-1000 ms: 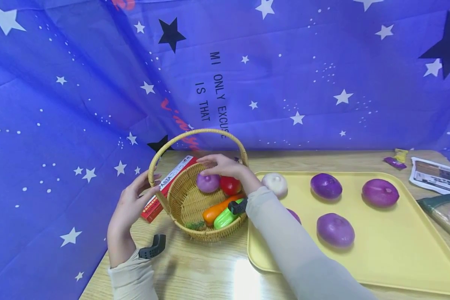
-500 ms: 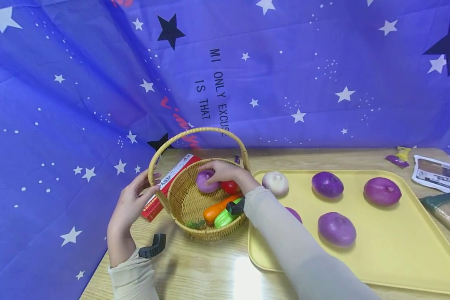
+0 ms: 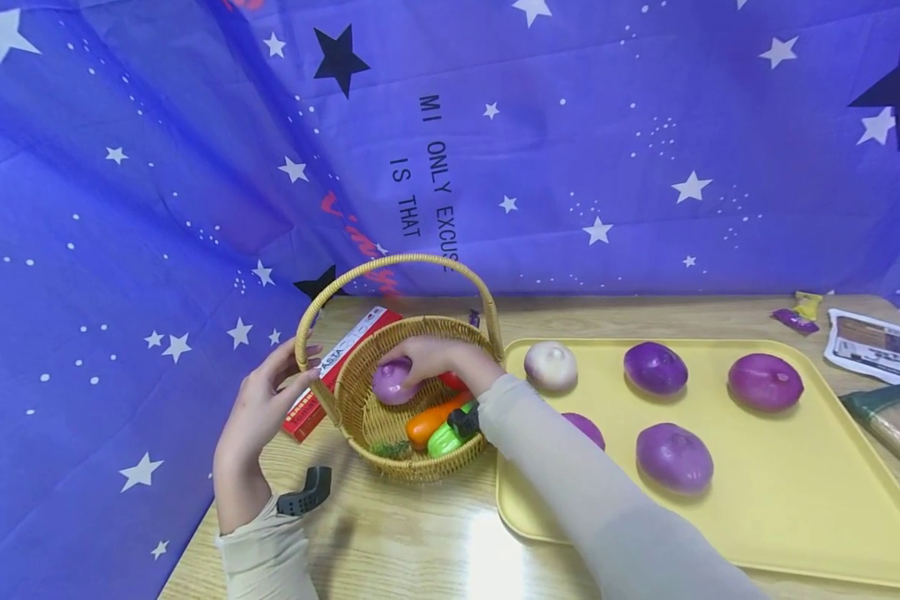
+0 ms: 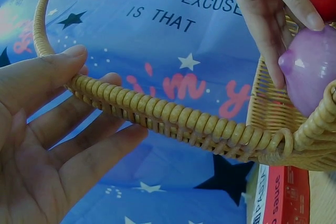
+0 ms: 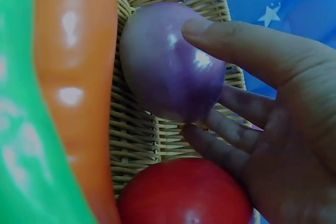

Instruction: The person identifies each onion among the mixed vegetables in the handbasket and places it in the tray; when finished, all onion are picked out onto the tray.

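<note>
Left hand (image 3: pixel 258 408): fingers loosely extended against the wicker basket (image 3: pixel 360 400) where handle meets rim, clasping nothing. Right hand (image 3: pixel 438 360): inside the basket, thumb and fingers curled round a purple onion (image 3: pixel 392 382). Onion: glossy, pale lilac, roundish with no marked long axis; small nub faced left in the left wrist view. Carrot (image 3: pixel 435 419) and red tomato (image 3: pixel 453 382) lay just beside that hand.
</note>
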`<state>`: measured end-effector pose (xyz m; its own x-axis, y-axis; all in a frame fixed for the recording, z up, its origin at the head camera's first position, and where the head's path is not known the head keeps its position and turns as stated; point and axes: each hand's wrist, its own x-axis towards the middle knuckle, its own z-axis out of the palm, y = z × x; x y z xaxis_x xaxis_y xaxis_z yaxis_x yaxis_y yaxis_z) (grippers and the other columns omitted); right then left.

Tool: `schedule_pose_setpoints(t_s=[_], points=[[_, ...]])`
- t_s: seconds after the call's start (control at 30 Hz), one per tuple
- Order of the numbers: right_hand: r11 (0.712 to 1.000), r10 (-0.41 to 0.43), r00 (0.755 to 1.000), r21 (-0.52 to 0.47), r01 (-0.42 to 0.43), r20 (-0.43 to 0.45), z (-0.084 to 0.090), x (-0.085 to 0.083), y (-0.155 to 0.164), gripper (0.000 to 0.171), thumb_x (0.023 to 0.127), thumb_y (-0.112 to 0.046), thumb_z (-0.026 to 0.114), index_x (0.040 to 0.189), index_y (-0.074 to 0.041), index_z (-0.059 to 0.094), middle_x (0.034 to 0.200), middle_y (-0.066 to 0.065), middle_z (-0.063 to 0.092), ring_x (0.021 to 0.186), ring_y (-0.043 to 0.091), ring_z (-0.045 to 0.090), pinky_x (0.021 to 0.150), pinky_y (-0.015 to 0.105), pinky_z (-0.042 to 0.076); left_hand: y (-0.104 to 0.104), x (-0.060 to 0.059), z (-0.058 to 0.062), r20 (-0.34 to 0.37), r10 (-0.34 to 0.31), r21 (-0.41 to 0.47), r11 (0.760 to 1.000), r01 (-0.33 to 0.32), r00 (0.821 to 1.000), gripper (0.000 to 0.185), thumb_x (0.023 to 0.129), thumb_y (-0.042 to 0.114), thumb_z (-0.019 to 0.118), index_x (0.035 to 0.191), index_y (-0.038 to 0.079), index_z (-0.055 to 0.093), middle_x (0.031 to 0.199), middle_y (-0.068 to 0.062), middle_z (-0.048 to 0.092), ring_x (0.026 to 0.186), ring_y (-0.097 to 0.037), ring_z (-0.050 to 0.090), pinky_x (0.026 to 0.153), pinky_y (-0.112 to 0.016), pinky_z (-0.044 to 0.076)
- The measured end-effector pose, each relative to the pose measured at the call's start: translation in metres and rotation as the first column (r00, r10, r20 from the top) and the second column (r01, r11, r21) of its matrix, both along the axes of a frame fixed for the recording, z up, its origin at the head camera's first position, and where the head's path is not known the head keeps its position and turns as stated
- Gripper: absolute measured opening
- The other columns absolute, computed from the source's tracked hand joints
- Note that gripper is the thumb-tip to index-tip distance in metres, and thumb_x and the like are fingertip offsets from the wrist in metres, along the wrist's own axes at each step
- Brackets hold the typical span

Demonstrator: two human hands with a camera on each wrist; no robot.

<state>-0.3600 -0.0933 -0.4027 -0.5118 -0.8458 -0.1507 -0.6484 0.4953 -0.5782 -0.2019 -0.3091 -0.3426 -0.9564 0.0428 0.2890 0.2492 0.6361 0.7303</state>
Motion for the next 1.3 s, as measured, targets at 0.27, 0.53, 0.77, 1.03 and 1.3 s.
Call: schedule_pose_setpoints(t_s=[0.27,0.53,0.77,1.03,1.3], points=[[0.997,0.069,0.997,0.016,-0.069,0.018,0.002,0.013,-0.013,0.059,0.083,-0.016,0.070,0.138,-0.018,0.049,0.136,0.005,0.054,0.121,0.018,0.051,0.100,0.029,0.046,-0.002,0.001,0.001,0.011,0.000,-0.009,1.000,0.000,1.000,0.048,0.095,0.022,0.057,0.141,0.020,0.043,0.129,-0.007,0.061,0.120,-0.022,0.056,0.092,-0.005,0.042],[0.993,0.112,0.991,0.014,-0.114,0.078,-0.006,0.018,-0.021,0.064,0.080,-0.015,0.073,0.138,-0.024,0.048,0.139,0.004,0.049,0.118,0.015,0.050,0.095,0.024,0.046,-0.002,-0.001,0.000,-0.005,-0.003,-0.017,1.000,0.003,1.000,0.047,0.095,0.021,0.056,0.140,0.021,0.044,0.129,-0.007,0.061,0.119,-0.025,0.056,0.092,-0.006,0.043],[0.995,0.097,0.990,-0.024,-0.095,0.104,-0.009,0.014,-0.019,0.061,0.080,-0.016,0.074,0.136,-0.024,0.051,0.133,0.003,0.055,0.110,0.014,0.055,0.090,0.022,0.048,-0.001,-0.001,0.001,-0.012,-0.006,-0.013,1.000,0.006,1.000,0.048,0.094,0.018,0.058,0.140,0.017,0.045,0.127,-0.009,0.062,0.115,-0.014,0.058,0.091,-0.006,0.044],[0.992,0.082,0.993,-0.103,-0.074,0.085,-0.001,0.010,-0.013,0.058,0.082,-0.018,0.072,0.136,-0.024,0.051,0.134,0.003,0.055,0.113,0.016,0.055,0.093,0.024,0.048,0.001,0.001,0.002,0.015,0.011,-0.039,0.999,-0.011,1.000,0.047,0.094,0.022,0.057,0.139,0.017,0.045,0.129,-0.005,0.061,0.120,-0.021,0.055,0.091,-0.004,0.042],[0.984,0.032,0.994,-0.177,-0.013,0.101,0.008,0.002,-0.004,0.060,0.081,-0.019,0.073,0.136,-0.026,0.051,0.135,0.002,0.053,0.113,0.017,0.055,0.093,0.026,0.049,0.000,0.001,0.000,0.019,0.012,-0.022,1.000,-0.012,1.000,0.048,0.095,0.019,0.057,0.140,0.019,0.044,0.128,-0.007,0.061,0.118,-0.016,0.056,0.092,-0.008,0.044]])
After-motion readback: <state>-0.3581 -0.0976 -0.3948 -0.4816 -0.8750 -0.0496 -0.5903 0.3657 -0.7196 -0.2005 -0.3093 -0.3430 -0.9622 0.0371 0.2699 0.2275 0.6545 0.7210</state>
